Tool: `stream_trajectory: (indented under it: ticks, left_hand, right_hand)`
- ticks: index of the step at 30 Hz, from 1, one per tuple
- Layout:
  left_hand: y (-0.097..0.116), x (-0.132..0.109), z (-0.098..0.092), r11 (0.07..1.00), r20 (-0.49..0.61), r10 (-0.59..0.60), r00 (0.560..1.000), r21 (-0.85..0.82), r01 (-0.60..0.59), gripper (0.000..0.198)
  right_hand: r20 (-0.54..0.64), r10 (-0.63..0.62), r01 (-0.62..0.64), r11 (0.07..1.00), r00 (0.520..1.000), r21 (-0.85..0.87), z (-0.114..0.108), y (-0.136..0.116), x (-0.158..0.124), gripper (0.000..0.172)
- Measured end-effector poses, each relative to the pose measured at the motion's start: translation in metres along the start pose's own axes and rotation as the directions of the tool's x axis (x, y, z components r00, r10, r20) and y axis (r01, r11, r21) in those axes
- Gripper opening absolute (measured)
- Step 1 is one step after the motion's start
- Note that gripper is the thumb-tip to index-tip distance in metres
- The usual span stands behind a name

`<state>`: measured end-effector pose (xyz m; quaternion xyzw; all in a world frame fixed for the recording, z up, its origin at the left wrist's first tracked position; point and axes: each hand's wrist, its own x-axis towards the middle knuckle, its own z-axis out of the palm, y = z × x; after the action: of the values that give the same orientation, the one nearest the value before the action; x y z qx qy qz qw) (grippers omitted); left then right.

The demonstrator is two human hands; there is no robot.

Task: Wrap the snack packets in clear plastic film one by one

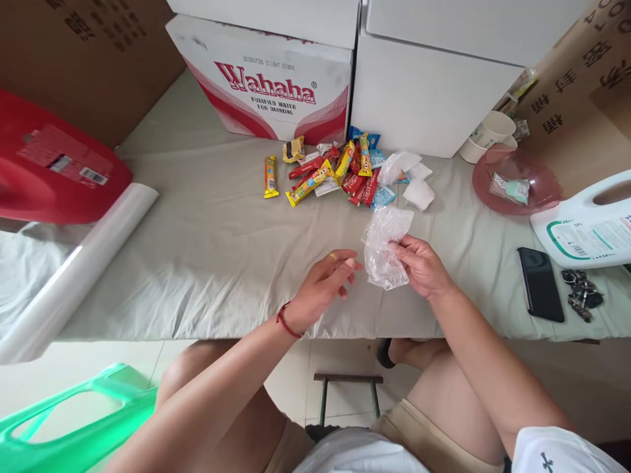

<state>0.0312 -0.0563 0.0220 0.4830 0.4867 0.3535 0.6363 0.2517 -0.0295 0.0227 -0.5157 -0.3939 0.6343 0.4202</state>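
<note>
A crinkled clear plastic bag hangs from my right hand, pinched between thumb and fingers above the cloth-covered table. To its left is my left hand, a red cord round the wrist; its fingers are apart and hold nothing, a small gap from the bag. Beyond both hands lies a pile of wrapped snacks in yellow, red and blue. One orange-yellow snack bar sits alone on the left. More crumpled clear bags rest at the pile's right side.
White cartons stand along the back. At left are a red jug and a plastic roll. On the right stand a pinkish bowl, a white jug, a phone and keys.
</note>
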Motion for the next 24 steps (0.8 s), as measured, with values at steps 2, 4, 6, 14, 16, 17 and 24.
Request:
stream_trajectory:
  ticks: [2, 4, 6, 14, 16, 17, 24]
  left_hand:
    - [-0.001, 0.022, 0.006, 0.990, 0.110, -0.012, 0.994, -0.136, 0.027, 0.047]
    - [-0.007, 0.035, 0.003, 0.987, 0.105, -0.013, 0.994, -0.158, 0.030, 0.043]
    - [-0.014, 0.038, -0.004, 0.989, 0.024, -0.024, 0.999, -0.146, 0.027, 0.038]
    - [-0.019, 0.024, -0.001, 0.979, 0.005, -0.083, 0.997, -0.186, 0.083, 0.027]
    - [-0.018, 0.027, 0.001, 0.972, 0.011, -0.078, 0.997, -0.219, 0.078, 0.028]
    - [-0.018, 0.028, 0.000, 0.970, 0.007, -0.080, 0.997, -0.229, 0.080, 0.028]
    - [-0.010, 0.034, -0.015, 0.897, 0.022, -0.162, 0.987, -0.414, 0.156, 0.037]
  right_hand:
    - [0.024, 0.014, -0.013, 0.999, 1.000, -0.041, 0.008, 0.005, 0.007, 0.044]
    - [0.024, 0.009, -0.006, 0.993, 1.000, -0.115, 0.011, 0.013, 0.010, 0.046]
    - [-0.038, -0.062, 0.052, 0.974, 0.997, -0.222, 0.011, 0.016, 0.008, 0.044]
    - [0.080, -0.433, 0.391, 0.700, 0.898, -0.597, 0.021, 0.009, -0.015, 0.042]
    - [0.004, -0.377, 0.305, 0.745, 0.926, -0.594, 0.022, 0.012, -0.013, 0.023]
    - [-0.069, -0.346, 0.253, 0.796, 0.936, -0.550, 0.020, 0.013, -0.011, 0.018]
    - [-0.324, 0.044, 0.022, 0.980, 0.945, 0.198, -0.004, 0.000, 0.007, 0.032]
